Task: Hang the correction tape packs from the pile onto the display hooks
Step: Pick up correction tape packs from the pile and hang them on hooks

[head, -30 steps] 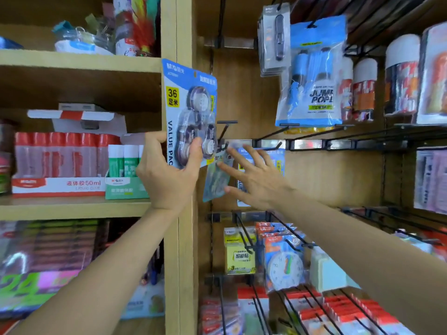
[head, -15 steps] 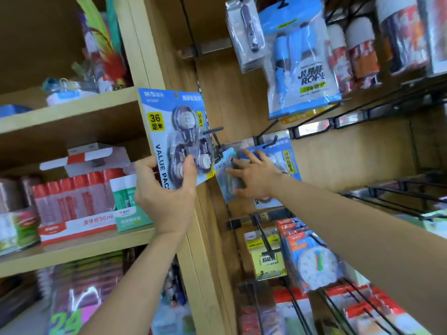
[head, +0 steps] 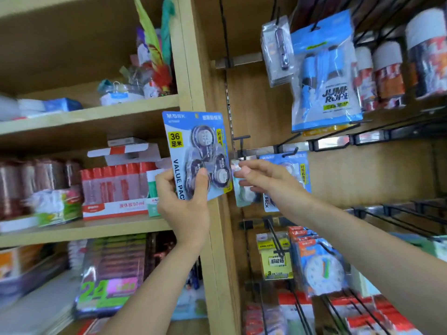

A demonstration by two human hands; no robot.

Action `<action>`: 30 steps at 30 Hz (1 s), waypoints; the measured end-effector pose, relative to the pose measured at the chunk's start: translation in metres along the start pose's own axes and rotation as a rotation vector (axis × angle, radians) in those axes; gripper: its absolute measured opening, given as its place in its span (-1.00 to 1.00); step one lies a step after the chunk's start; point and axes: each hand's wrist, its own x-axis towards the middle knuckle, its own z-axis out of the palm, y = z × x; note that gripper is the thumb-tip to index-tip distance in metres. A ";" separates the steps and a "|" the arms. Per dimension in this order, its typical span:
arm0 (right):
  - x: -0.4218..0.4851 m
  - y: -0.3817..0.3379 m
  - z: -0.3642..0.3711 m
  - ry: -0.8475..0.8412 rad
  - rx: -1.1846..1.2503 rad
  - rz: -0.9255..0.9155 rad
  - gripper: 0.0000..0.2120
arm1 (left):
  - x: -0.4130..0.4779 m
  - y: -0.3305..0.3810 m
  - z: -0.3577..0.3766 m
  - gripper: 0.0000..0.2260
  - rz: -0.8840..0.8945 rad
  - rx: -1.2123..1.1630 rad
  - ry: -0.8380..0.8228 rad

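Left hand (head: pixel 183 204) grips correction tape pack (head: pixel 193 141) low; looks light, stiff, so guide near top hole. Right hand (head: pixel 268 182): grip unclear.

Hook (head: pixel 241 143) open from front; wooden upright (head: pixel 191 68) close left, hung pack (head: pixel 300 163) close right

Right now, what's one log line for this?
left hand: holds tape pack | right hand: by hung pack | status: not hung yet

2 hands: left hand (head: pixel 183 206), right hand (head: pixel 268 181); 3 correction tape packs: held pack (head: pixel 193 146), edge-on pack (head: pixel 244 197), hung pack (head: pixel 303 174); 1 jump rope pack (head: pixel 326 93); 1 red glue bottle box (head: pixel 113 209)
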 end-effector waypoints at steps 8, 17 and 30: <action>-0.020 0.010 0.029 -0.061 0.028 0.092 -0.47 | -0.030 0.010 -0.053 -0.76 -0.207 -0.125 -0.029; -0.053 0.034 0.010 -0.024 0.214 0.069 -0.62 | -0.046 -0.006 -0.079 -0.80 -0.152 0.072 -0.454; -0.056 0.056 -0.079 0.346 0.072 -0.012 -0.63 | -0.002 -0.035 -0.004 -0.42 0.594 0.772 -0.575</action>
